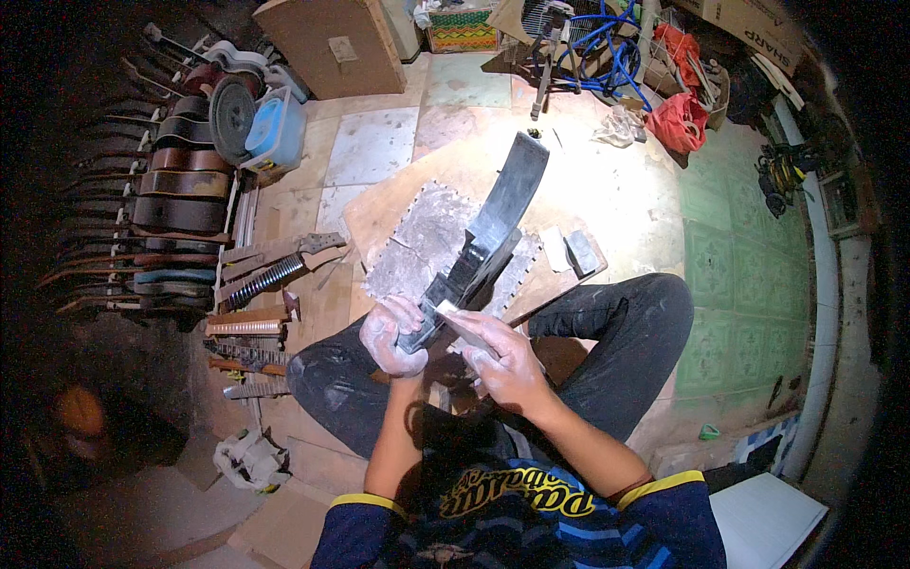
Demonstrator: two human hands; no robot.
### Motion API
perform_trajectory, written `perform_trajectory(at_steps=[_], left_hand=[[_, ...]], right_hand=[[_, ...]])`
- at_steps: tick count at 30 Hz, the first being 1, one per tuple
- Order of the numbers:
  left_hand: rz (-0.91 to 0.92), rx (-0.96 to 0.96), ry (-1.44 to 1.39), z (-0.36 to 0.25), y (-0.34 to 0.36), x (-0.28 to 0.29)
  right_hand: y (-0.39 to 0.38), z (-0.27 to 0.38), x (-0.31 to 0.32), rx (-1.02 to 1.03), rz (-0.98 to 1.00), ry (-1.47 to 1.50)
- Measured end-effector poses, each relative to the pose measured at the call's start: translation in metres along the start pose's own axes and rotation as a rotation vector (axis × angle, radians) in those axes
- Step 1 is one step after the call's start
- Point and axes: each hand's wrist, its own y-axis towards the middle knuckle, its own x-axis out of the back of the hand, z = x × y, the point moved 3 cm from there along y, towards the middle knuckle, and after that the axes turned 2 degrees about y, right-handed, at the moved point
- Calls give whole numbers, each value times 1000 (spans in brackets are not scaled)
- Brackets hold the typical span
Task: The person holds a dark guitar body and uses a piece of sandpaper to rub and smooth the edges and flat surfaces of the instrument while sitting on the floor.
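A black guitar body (509, 190) stands tilted on its edge in front of me, its rim facing up and its near end between my hands. My left hand (393, 334), whitened with dust, is closed around that near end. On the right side of the same end, my right hand (498, 356) presses a small flat pale block (462, 328) against the body; its fingers lie over the block and hide part of it. Below the body is a dusty grey sheet (417, 228) on a brown board (365, 211).
Many guitars (185, 185) hang in a rack at the left; necks (270, 283) lie near my left knee. A dark grey block (580, 251) rests on the board's right. Behind stand a large cardboard box (327, 57), a blue tub (275, 128), blue hose (607, 47) and red bags (678, 123).
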Motion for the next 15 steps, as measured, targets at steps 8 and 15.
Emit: perform_trajectory(at_steps=[8,15], left_hand=[[-483,383,-125,-5,-25,14],[-555,466,39,-8,-29,7]], right_hand=[[-6,19,-17,-42,311,-502],[9,10,-34,19,265,-554]])
